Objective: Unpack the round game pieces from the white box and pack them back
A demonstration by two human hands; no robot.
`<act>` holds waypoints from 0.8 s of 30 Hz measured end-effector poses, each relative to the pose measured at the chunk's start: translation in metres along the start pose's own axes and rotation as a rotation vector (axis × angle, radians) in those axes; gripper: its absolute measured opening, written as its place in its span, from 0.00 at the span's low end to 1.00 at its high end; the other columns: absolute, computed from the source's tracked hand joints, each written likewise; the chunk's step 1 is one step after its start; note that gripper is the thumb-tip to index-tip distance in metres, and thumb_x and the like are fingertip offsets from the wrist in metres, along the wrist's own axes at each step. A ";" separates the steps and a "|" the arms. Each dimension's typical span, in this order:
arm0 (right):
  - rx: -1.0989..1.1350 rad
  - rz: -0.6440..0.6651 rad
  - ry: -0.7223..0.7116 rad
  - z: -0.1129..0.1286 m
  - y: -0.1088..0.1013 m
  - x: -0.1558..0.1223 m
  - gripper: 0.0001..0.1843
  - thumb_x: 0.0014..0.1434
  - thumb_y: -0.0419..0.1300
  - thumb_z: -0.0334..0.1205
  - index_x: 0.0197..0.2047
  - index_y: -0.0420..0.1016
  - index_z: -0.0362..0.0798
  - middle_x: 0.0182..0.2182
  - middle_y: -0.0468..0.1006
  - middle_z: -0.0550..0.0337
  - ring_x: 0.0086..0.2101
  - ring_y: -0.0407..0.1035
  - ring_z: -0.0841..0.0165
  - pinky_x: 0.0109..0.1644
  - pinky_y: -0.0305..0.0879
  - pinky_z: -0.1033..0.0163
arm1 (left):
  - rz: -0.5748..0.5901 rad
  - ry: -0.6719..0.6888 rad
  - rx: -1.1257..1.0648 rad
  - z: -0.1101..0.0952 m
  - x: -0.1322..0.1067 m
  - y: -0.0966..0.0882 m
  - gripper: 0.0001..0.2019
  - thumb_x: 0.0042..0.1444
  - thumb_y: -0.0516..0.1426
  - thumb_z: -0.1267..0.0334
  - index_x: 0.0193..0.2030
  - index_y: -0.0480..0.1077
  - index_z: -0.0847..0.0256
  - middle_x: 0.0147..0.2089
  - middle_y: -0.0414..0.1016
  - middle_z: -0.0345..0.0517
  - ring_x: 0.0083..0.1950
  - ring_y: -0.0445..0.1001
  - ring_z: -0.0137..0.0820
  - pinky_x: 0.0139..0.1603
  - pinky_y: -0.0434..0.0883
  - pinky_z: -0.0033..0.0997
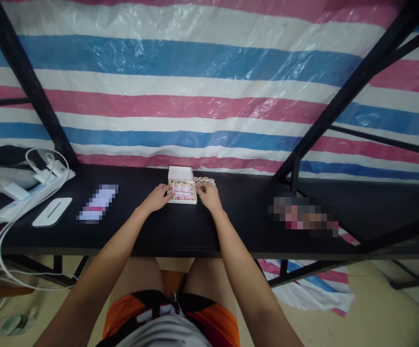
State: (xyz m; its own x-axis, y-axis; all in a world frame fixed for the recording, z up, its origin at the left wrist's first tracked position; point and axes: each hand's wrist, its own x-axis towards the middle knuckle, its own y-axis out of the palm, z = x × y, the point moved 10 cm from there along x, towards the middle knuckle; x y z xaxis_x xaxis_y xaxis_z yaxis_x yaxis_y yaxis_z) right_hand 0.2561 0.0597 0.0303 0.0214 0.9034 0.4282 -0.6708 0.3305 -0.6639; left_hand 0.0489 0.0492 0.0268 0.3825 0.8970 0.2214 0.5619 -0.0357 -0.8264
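A small white box [182,201] sits on the black tabletop with its lid [180,173] raised at the back. Inside lie round pale game pieces with dark markings, and over them a sheet with pink lines [182,191]. My left hand [158,198] grips the box's left edge, its thumb reaching over the rim. At the right edge is my right hand [210,196], fingers bent together; whatever they pinch is too small to make out. Just behind that hand, more round game pieces [206,180] stand grouped on the table, partly hidden by it.
Toward the left lie a blurred-out phone-shaped object [98,204], a white flat device [52,212] and a power strip [36,193] with white cables. A blurred item [303,215] is at the right. Black metal posts [292,159] and a striped plastic sheet [195,111] bound the back.
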 end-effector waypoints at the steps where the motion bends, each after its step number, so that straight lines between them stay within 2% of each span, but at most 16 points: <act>1: -0.015 -0.010 -0.058 0.010 0.001 -0.001 0.11 0.58 0.54 0.39 0.39 0.76 0.46 0.39 0.76 0.52 0.42 0.69 0.63 0.52 0.64 0.55 | -0.004 0.003 0.005 0.000 0.000 0.000 0.24 0.60 0.48 0.48 0.56 0.67 0.62 0.54 0.67 0.55 0.56 0.67 0.42 0.59 0.63 0.42; 4: -0.069 0.036 -0.243 0.043 0.013 -0.006 0.18 0.62 0.49 0.40 0.48 0.75 0.45 0.51 0.72 0.48 0.53 0.63 0.61 0.61 0.56 0.53 | -0.016 0.026 0.017 -0.001 0.001 -0.001 0.22 0.60 0.49 0.51 0.55 0.68 0.61 0.52 0.68 0.54 0.55 0.68 0.41 0.58 0.64 0.41; 6: -0.122 0.111 -0.320 0.058 0.026 -0.010 0.21 0.64 0.45 0.39 0.54 0.72 0.45 0.58 0.66 0.49 0.59 0.56 0.61 0.65 0.50 0.52 | -0.021 0.040 0.022 -0.002 0.001 -0.001 0.21 0.59 0.50 0.52 0.54 0.68 0.61 0.52 0.68 0.53 0.54 0.68 0.41 0.58 0.64 0.41; 9: -0.210 0.231 -0.330 0.063 0.044 -0.013 0.24 0.65 0.43 0.38 0.61 0.65 0.46 0.62 0.61 0.51 0.63 0.49 0.59 0.66 0.44 0.50 | -0.030 0.041 0.021 -0.001 0.001 0.000 0.21 0.59 0.51 0.53 0.54 0.68 0.62 0.51 0.68 0.54 0.53 0.69 0.41 0.57 0.65 0.42; 11: -0.254 0.288 -0.308 0.061 0.050 -0.014 0.25 0.65 0.43 0.39 0.64 0.61 0.46 0.63 0.60 0.52 0.64 0.48 0.58 0.66 0.44 0.49 | -0.033 0.040 0.015 0.000 0.002 0.000 0.20 0.59 0.51 0.54 0.54 0.68 0.62 0.51 0.68 0.54 0.54 0.69 0.41 0.58 0.64 0.42; 14: -0.284 0.289 -0.312 0.062 0.049 -0.014 0.25 0.64 0.44 0.38 0.63 0.62 0.45 0.60 0.64 0.51 0.61 0.53 0.59 0.65 0.46 0.51 | -0.036 0.044 0.005 0.000 0.002 0.000 0.20 0.59 0.51 0.54 0.53 0.69 0.62 0.51 0.68 0.54 0.54 0.69 0.41 0.58 0.64 0.42; 18: -0.284 0.220 -0.338 0.068 0.041 -0.014 0.21 0.63 0.47 0.38 0.56 0.70 0.44 0.52 0.71 0.48 0.53 0.62 0.61 0.62 0.52 0.55 | -0.034 0.038 0.006 0.000 0.002 -0.001 0.20 0.59 0.51 0.53 0.54 0.68 0.60 0.51 0.69 0.53 0.54 0.68 0.40 0.58 0.64 0.41; 24: -0.211 0.211 -0.340 0.069 0.036 -0.016 0.18 0.64 0.47 0.37 0.51 0.74 0.46 0.50 0.70 0.49 0.50 0.64 0.63 0.59 0.55 0.58 | -0.020 0.027 0.014 -0.002 0.001 -0.002 0.21 0.59 0.50 0.53 0.54 0.68 0.62 0.52 0.68 0.54 0.56 0.68 0.41 0.59 0.63 0.41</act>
State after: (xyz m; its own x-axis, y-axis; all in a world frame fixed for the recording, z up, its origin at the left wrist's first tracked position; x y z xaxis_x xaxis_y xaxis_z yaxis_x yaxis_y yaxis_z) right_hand 0.1800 0.0379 0.0416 -0.3675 0.8279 0.4237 -0.4675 0.2294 -0.8537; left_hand 0.0499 0.0490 0.0295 0.3913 0.8852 0.2517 0.5594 -0.0116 -0.8288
